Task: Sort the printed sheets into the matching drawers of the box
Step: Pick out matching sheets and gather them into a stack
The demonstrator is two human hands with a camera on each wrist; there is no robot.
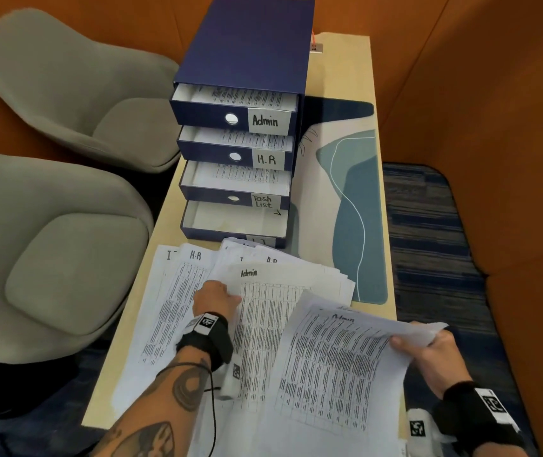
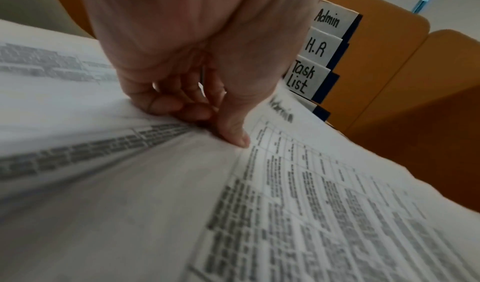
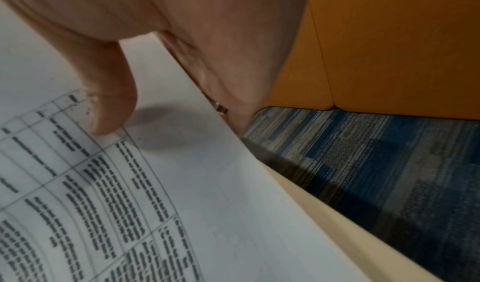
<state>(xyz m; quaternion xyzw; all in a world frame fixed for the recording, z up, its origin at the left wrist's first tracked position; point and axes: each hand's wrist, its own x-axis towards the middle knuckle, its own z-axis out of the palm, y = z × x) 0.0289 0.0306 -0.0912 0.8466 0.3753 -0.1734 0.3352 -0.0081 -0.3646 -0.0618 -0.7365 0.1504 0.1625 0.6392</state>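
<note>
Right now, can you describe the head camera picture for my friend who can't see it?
A person's right hand holds up sheets headed Admin while the left hand pinches another Admin sheet among papers spread on a table. Behind them stands a blue drawer box, drawers open, labelled Admin, H.R and Task List.

Even indoor light, soft shadows, wide-angle bending at edges, both wrist views motion-blurred

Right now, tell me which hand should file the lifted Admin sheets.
Right. The right hand already pinches the lifted Admin sheets by their edge, free to carry them to the open Admin drawer. The left hand is busy on the pile.
</note>
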